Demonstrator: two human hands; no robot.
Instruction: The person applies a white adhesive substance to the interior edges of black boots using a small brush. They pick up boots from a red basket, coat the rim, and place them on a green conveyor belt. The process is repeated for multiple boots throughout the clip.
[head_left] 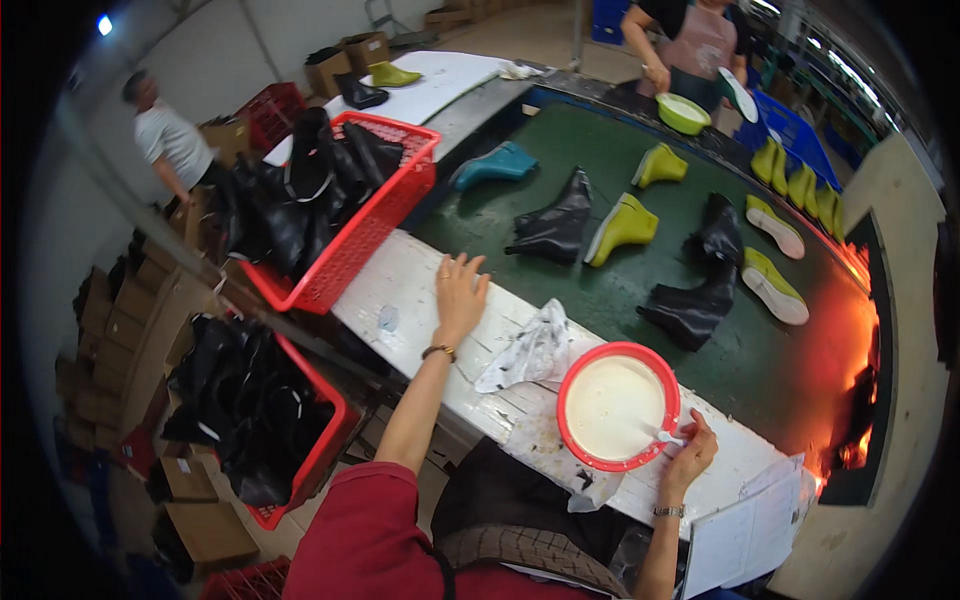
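Observation:
My left hand [459,292] lies flat and empty on the white workbench [400,275], fingers spread toward the green conveyor belt [640,300]. Nearest it on the belt is a black boot upper [553,228]. My right hand [688,452] grips a small white brush handle [668,437] at the rim of a red bowl [618,405] filled with white glue. A crumpled stained rag [528,350] lies between my hands.
The belt carries a teal upper [495,166], yellow-green uppers [622,227] and more black uppers [692,308]. Red baskets [352,240] of black uppers stand to my left. Another worker [690,45] holds a green bowl across the belt. A person [170,140] stands far left. Papers [745,535] lie at right.

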